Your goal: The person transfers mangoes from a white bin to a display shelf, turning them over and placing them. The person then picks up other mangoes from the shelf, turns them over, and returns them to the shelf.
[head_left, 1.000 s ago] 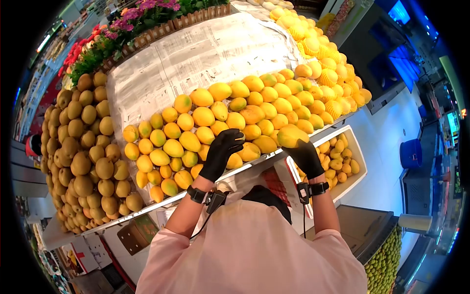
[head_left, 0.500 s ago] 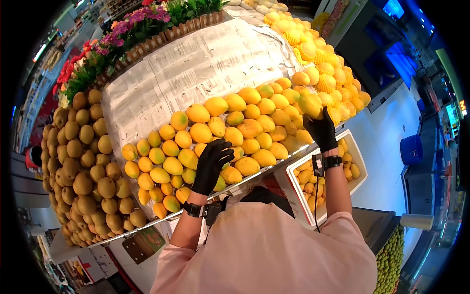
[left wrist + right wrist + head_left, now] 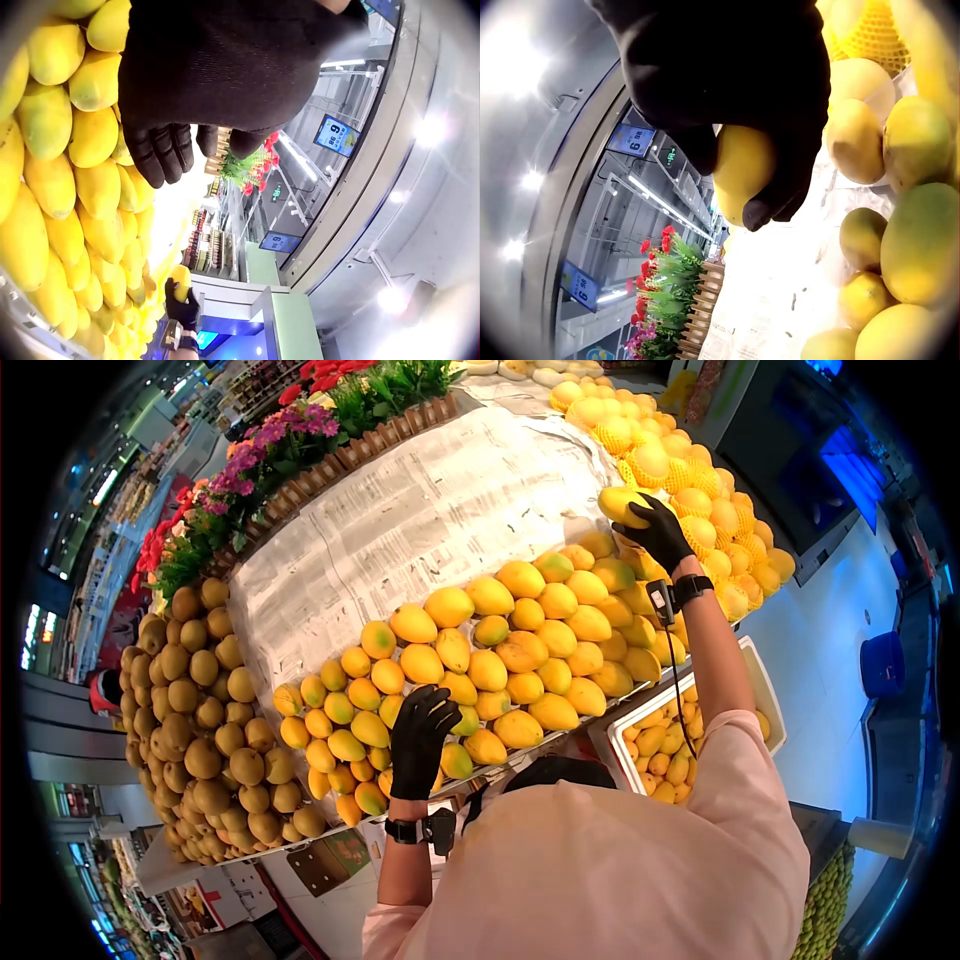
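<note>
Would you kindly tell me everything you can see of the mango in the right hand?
The mango is yellow, elongated and rounded, with smooth-looking skin and no netting on the part that shows. The black-gloved right hand grips it between thumb and fingers, hiding some of it. In the head view it appears near the edge of the newspaper, beside netted fruit; whether it touches anything else is unclear.

Ceiling lamps (image 3: 432,130) glare white; fisheye distortion bends the head view.
</note>
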Demonstrator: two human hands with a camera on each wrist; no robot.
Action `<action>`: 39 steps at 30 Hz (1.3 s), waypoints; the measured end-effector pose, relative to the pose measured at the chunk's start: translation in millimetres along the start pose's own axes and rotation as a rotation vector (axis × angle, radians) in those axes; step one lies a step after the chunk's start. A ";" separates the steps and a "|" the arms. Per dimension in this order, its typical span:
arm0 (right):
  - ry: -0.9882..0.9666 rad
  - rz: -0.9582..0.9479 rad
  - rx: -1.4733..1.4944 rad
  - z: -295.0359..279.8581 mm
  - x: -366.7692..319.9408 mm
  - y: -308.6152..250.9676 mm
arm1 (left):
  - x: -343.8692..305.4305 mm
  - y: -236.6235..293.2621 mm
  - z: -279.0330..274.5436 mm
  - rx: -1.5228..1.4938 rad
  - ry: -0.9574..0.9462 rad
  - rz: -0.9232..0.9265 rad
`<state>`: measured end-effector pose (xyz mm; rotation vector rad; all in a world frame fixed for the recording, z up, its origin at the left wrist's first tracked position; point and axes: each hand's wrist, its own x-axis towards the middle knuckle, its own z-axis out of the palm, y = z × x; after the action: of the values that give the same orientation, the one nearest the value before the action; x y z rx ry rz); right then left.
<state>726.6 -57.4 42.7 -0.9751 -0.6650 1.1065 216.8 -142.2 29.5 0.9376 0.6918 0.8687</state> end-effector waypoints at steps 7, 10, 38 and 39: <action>-0.155 -0.221 -0.447 -26.6 47.4 24.5 | -6.2 -7.2 -4.3 -0.027 0.075 0.028; -0.089 -0.275 -0.906 -27.6 58.5 26.4 | -11.4 -4.6 3.4 0.121 0.087 0.039; 0.126 0.184 -0.955 -7.1 34.4 5.3 | -16.1 -17.4 0.8 0.109 0.051 0.003; 0.135 0.182 -0.967 -5.8 29.3 1.7 | -16.1 -16.9 1.1 0.116 0.056 0.009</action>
<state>740.5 -31.4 38.0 -1.9444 -1.0424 0.8399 215.4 -161.9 17.0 1.0234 0.7934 0.8722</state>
